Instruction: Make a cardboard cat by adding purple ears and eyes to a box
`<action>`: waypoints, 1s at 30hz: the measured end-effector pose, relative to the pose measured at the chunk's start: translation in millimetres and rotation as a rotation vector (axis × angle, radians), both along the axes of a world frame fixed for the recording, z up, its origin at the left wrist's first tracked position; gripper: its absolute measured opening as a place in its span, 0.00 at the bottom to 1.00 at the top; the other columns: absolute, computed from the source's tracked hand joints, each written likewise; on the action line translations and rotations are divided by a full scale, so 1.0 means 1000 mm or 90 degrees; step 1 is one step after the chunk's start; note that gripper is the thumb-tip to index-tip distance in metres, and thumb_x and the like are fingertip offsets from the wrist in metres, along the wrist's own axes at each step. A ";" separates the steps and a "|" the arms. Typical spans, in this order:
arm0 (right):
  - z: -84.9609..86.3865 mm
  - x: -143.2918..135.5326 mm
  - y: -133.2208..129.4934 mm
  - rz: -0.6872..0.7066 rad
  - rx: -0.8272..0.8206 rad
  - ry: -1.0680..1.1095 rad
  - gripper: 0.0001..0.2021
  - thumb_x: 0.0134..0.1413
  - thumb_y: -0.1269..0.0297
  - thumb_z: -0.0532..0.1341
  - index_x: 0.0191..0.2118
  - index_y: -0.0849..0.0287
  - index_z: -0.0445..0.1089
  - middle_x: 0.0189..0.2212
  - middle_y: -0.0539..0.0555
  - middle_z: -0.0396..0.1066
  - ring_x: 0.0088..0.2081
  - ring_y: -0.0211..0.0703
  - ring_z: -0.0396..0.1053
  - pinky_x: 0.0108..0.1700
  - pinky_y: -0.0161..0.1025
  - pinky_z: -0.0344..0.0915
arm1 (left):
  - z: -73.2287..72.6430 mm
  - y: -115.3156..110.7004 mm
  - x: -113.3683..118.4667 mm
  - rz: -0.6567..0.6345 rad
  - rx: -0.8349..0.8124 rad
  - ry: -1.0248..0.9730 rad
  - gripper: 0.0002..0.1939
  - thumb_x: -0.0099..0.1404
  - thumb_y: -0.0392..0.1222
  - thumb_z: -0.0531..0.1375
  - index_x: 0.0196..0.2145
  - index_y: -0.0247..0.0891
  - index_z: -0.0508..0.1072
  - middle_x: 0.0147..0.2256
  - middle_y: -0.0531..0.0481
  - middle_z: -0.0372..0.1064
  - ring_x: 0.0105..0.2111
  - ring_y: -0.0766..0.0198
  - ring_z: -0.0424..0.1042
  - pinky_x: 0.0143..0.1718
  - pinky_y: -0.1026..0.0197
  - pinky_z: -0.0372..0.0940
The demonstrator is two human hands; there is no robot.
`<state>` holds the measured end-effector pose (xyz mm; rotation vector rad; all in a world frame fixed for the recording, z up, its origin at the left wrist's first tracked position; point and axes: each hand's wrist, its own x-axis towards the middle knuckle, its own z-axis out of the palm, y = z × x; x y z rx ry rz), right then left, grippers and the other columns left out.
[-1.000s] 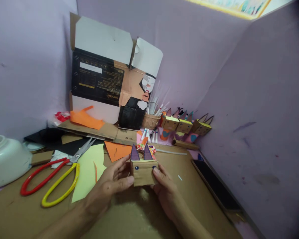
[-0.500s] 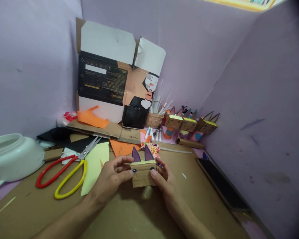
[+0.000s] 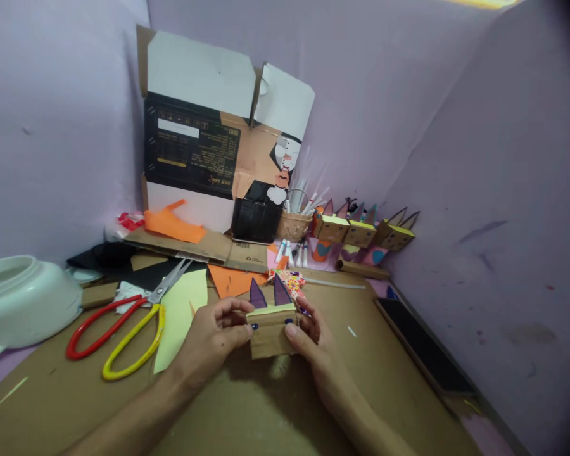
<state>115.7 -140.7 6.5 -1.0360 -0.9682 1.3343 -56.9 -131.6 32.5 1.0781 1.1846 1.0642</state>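
Observation:
Between my two hands is a small cardboard animal head [image 3: 272, 342] with purple pointed ears, a pale yellow top edge and two dark drawn eyes. My left hand [image 3: 221, 332] grips its left side, thumb on the front by one eye. On the opposite side my right hand [image 3: 316, 335] closes on it, thumb over the other eye; the fingers behind are partly hidden. Scissors [image 3: 137, 316] with one red and one yellow handle lie to the left, their blades over pale yellow paper [image 3: 178, 329]. A floral-patterned piece [image 3: 289, 282] lies just behind the cardboard head.
Several similar cardboard heads [image 3: 361, 233] stand at the back right beside a basket [image 3: 294, 225] of markers. An opened box [image 3: 194, 145] leans on the wall. Orange paper [image 3: 230, 280] lies in front. At left sits a white pot [image 3: 28, 304]; at right, a dark phone-like slab [image 3: 425, 348].
The camera view has shifted slightly. Both hands keep their hold on the cardboard head, which stays in nearly the same place.

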 end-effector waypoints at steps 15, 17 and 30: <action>-0.008 -0.001 0.000 0.003 0.035 -0.003 0.30 0.41 0.57 0.68 0.51 0.56 0.60 0.43 0.57 0.73 0.45 0.52 0.70 0.45 0.47 0.66 | -0.002 0.001 -0.001 0.002 0.006 0.010 0.13 0.44 0.38 0.64 0.30 0.36 0.70 0.23 0.55 0.68 0.25 0.65 0.66 0.25 0.66 0.58; -0.008 -0.001 0.000 0.005 0.034 -0.006 0.30 0.41 0.57 0.68 0.51 0.56 0.59 0.43 0.57 0.72 0.45 0.51 0.70 0.45 0.46 0.67 | -0.001 0.001 0.000 0.004 0.008 0.009 0.13 0.44 0.37 0.64 0.31 0.36 0.70 0.23 0.55 0.68 0.25 0.65 0.66 0.25 0.66 0.58; -0.005 -0.002 -0.001 0.002 0.002 0.047 0.30 0.39 0.56 0.69 0.50 0.56 0.61 0.42 0.57 0.74 0.45 0.52 0.71 0.46 0.46 0.66 | -0.002 -0.002 -0.004 -0.044 0.006 -0.100 0.16 0.46 0.35 0.57 0.36 0.37 0.70 0.30 0.51 0.72 0.34 0.59 0.69 0.35 0.60 0.60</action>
